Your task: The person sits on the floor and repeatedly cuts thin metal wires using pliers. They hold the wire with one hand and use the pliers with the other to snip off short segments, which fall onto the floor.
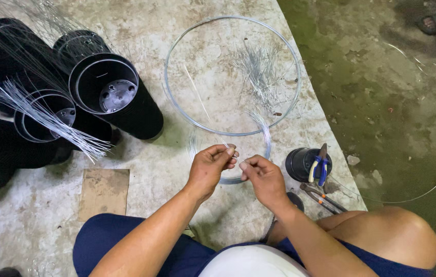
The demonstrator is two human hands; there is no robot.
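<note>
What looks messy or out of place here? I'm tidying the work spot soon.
A loose curved wire lies off the slab on the mossy ground. Short wire offcuts are scattered inside the big wire ring. One pair of pliers lies on the floor.

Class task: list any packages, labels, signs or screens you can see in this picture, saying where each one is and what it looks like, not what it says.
No labels, signs or screens show.
Nearest to packaging: a flat piece of cardboard, brown and roughly square, on the concrete left of the left hand.
</note>
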